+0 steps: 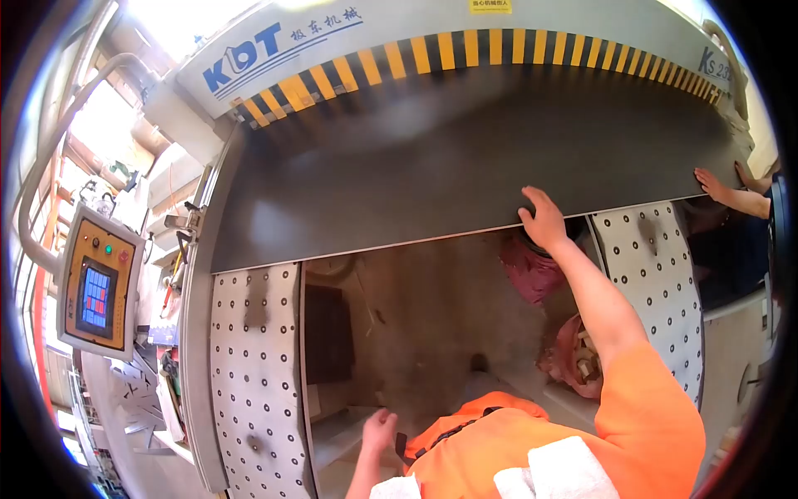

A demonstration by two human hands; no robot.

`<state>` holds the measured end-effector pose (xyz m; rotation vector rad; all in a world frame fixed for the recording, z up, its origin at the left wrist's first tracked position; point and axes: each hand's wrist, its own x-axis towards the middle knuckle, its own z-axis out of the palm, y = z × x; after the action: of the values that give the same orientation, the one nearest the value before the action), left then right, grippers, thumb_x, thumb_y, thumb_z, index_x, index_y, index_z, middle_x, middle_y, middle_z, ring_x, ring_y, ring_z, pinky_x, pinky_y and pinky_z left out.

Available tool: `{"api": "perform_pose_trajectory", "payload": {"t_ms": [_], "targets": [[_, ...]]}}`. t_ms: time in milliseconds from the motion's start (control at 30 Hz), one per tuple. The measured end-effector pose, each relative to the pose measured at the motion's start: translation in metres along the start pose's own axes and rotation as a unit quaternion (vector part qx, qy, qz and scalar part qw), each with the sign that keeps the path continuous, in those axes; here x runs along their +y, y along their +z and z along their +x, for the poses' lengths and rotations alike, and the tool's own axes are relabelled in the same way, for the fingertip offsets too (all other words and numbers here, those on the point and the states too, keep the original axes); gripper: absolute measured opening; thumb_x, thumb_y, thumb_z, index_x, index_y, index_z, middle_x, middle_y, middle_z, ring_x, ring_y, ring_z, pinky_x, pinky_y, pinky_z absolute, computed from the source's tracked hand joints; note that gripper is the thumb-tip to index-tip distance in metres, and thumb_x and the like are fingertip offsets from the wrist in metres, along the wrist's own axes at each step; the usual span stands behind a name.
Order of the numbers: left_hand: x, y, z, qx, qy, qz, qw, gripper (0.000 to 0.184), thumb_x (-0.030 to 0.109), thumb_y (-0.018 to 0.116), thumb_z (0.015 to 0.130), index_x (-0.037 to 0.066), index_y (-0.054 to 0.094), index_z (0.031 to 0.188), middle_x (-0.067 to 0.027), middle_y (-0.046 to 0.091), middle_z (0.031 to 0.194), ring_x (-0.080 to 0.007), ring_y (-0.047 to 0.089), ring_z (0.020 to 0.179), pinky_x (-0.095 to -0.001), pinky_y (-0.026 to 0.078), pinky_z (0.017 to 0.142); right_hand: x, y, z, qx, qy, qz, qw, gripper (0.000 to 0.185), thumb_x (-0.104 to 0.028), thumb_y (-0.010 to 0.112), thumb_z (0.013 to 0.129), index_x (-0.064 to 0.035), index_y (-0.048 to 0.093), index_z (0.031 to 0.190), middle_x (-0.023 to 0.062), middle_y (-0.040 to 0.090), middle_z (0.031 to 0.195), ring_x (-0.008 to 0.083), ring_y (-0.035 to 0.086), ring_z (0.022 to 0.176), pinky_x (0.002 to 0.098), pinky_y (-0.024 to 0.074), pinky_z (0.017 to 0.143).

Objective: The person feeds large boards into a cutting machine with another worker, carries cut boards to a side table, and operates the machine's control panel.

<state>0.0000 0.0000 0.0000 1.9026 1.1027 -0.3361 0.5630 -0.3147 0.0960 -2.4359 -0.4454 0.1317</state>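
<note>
A large dark grey panel [432,158] lies flat under the striped front of the machine. My right hand [542,218] rests on the panel's near edge, its fingers spread over the top surface. My left hand [380,430] is low beside my body, away from the panel, with its fingers curled; whether it holds anything is too small to tell. The panel's near edge lies over two perforated supports, a left one [237,366] and a right one [657,291].
At the right end, a co-worker's hands [713,185] touch the panel. A control box [100,283] with a lit screen hangs at the left. Yellow and black stripes [449,51] run along the machine beam. A reddish sack [573,358] stands between the supports.
</note>
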Motion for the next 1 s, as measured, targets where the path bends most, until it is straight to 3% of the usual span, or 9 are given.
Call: {"api": "perform_pose_trajectory", "payload": {"t_ms": [67,100,300,433,567,700,733,867,1000], "targets": [[0.024,-0.031,-0.018,-0.007,-0.008,0.003,1.000,0.058,0.034,0.069,0.089,-0.005,0.060,0.131,-0.0205,0.072,0.111,-0.0268,0.070,0.105,-0.0347,0.052,0.093,0.002,0.000,-0.013,0.039,0.048,-0.060,0.996,0.076,-0.040,0.062,0.092,-0.0089,0.033,0.155,0.0165,0.029,0.162,0.0286,0.024,0.151,0.0424,0.0193,0.123],[0.090,0.008,0.064,0.016,0.067,-0.021,0.997,0.057,0.033,0.069,0.089,-0.006,0.060,0.130,-0.0191,0.073,0.109,-0.0258,0.071,0.102,-0.0349,0.053,0.091,0.030,-0.035,0.070,0.095,0.032,-0.122,0.988,0.075,-0.042,0.059,0.093,-0.0069,0.033,0.154,0.0169,0.029,0.162,0.0294,0.023,0.152,0.0429,0.0189,0.123],[0.159,-0.067,0.114,0.099,0.168,0.003,0.981,0.038,0.020,0.072,0.088,-0.006,0.066,0.115,-0.0143,0.073,0.097,-0.0221,0.070,0.088,-0.0333,0.055,0.081,0.058,-0.006,0.063,0.094,0.044,-0.260,0.960,0.076,-0.047,0.049,0.098,-0.0007,0.029,0.155,0.0186,0.023,0.163,0.0339,0.018,0.152,0.0451,0.0155,0.124],[0.236,-0.101,0.179,0.196,0.333,0.061,0.920,0.029,0.013,0.072,0.084,-0.002,0.067,0.108,-0.0158,0.069,0.102,-0.0334,0.065,0.098,-0.0401,0.053,0.087,0.054,-0.027,0.072,0.047,0.048,-0.224,0.972,0.078,-0.048,0.050,0.097,-0.0007,0.028,0.155,0.0180,0.023,0.163,0.0331,0.019,0.152,0.0445,0.0169,0.124],[0.321,-0.135,0.248,0.263,0.406,0.163,0.860,0.040,0.017,0.070,0.085,-0.003,0.064,0.119,-0.0183,0.064,0.122,-0.0365,0.056,0.118,-0.0447,0.045,0.103,0.060,-0.012,0.072,0.113,0.032,-0.234,0.965,0.076,-0.046,0.052,0.096,-0.0005,0.031,0.153,0.0184,0.026,0.162,0.0333,0.022,0.151,0.0446,0.0188,0.123],[0.357,-0.164,0.338,0.313,0.426,0.212,0.822,0.047,0.020,0.070,0.085,-0.003,0.062,0.125,-0.0212,0.060,0.134,-0.0400,0.051,0.129,-0.0460,0.042,0.108,0.048,-0.017,0.070,0.113,0.048,-0.225,0.967,0.074,-0.043,0.053,0.096,-0.0011,0.032,0.153,0.0185,0.028,0.161,0.0345,0.024,0.150,0.0463,0.0206,0.122],[0.360,-0.173,0.357,0.274,0.376,0.216,0.859,0.056,0.030,0.068,0.088,-0.001,0.057,0.133,-0.0205,0.048,0.148,-0.0386,0.039,0.141,-0.0474,0.033,0.116,0.044,-0.016,0.072,0.113,0.053,-0.220,0.967,0.073,-0.041,0.053,0.097,-0.0013,0.032,0.153,0.0185,0.029,0.161,0.0349,0.024,0.150,0.0471,0.0213,0.122],[0.366,-0.189,0.394,0.230,0.274,0.297,0.885,0.075,0.053,0.056,0.091,0.004,0.043,0.148,-0.0149,0.021,0.165,-0.0333,0.014,0.153,-0.0505,0.010,0.124,0.035,-0.004,0.088,0.122,0.143,-0.237,0.953,0.072,-0.040,0.049,0.097,-0.0013,0.029,0.154,0.0152,0.026,0.163,0.0304,0.020,0.152,0.0450,0.0172,0.124],[0.384,-0.204,0.405,0.219,0.301,0.319,0.871,0.077,0.056,0.052,0.093,0.005,0.041,0.149,-0.0148,0.020,0.165,-0.0317,0.013,0.154,-0.0511,0.010,0.124,0.029,0.004,0.094,0.122,0.169,-0.259,0.943,0.069,-0.037,0.047,0.099,-0.0025,0.027,0.156,0.0138,0.024,0.164,0.0295,0.019,0.153,0.0444,0.0143,0.124]]}}
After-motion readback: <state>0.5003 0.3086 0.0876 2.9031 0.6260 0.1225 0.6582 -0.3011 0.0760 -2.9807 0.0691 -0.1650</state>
